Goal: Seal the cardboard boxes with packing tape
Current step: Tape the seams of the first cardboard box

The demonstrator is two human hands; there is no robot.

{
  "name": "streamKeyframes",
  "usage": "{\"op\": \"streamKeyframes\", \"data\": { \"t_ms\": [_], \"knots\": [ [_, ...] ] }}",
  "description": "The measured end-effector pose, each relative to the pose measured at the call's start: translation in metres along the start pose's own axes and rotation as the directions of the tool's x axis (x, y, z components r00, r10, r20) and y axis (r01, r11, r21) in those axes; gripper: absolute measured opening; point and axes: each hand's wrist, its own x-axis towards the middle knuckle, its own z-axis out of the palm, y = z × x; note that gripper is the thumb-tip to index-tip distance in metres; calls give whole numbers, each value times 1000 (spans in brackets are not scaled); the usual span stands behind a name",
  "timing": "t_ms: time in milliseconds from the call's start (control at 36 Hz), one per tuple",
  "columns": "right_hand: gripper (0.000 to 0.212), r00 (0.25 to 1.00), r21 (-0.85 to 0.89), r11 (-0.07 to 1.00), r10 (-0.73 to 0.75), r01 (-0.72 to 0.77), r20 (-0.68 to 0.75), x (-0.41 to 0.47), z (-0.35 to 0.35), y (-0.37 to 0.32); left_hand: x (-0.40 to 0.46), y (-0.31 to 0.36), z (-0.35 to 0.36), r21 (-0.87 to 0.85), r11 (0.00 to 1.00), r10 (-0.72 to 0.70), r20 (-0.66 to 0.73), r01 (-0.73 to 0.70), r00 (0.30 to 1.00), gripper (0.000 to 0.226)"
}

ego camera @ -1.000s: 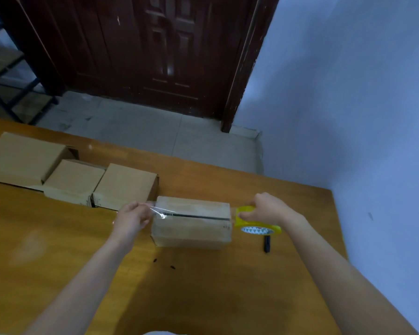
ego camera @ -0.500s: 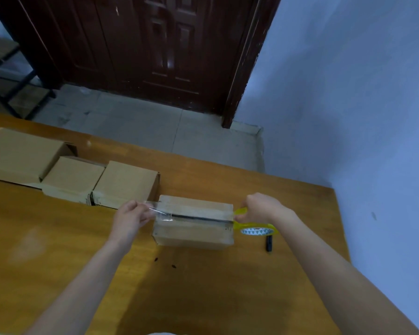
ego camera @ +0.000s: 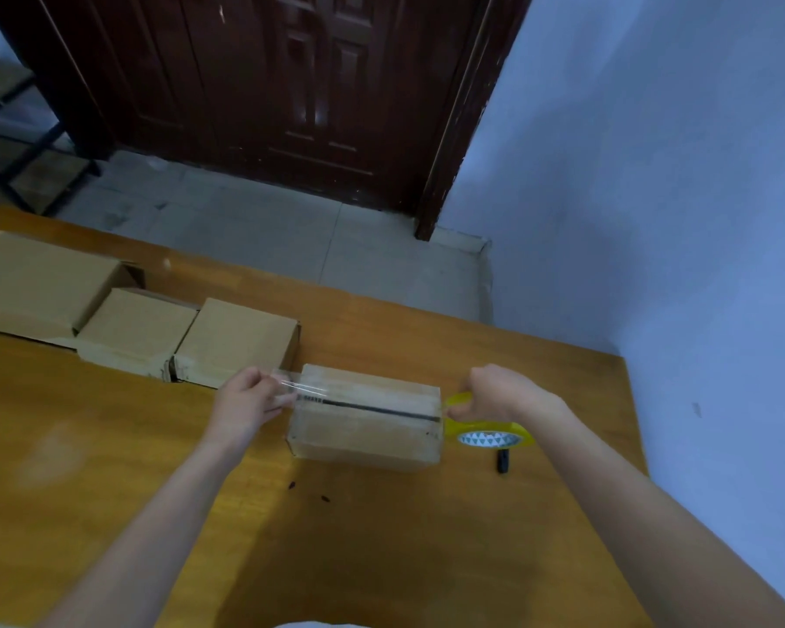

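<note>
Cardboard box (ego camera: pixel 365 417) sits mid wooden table (ego camera: pixel 109 469), top seam showing dark. My left hand (ego camera: pixel 245 403) pinches the clear tape strip (ego camera: pixel 298 387) at the box's left end; my right hand (ego camera: pixel 501 392) grips the yellow tape roll (ego camera: pixel 490 430) at its right end. 3 more boxes (ego camera: pixel 236 339) behind-left; small black object (ego camera: pixel 502 460) nr roll.

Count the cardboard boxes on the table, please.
4. One box lies between the hands, under the tape. Three more stand in a row at the table's far left: the nearest, the middle, and the farthest, cut by the picture's edge; more may be hidden there.
</note>
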Motion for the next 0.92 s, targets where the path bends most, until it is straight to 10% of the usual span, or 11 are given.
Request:
{"op": "streamKeyframes", "data": {
  "t_ms": [917],
  "knots": [
    [54, 997, 50, 996, 71, -71, 6, 16, 33, -1, 26, -30, -2, -65, 993, -92, 28, 94, 995, 13]
  ]
}}
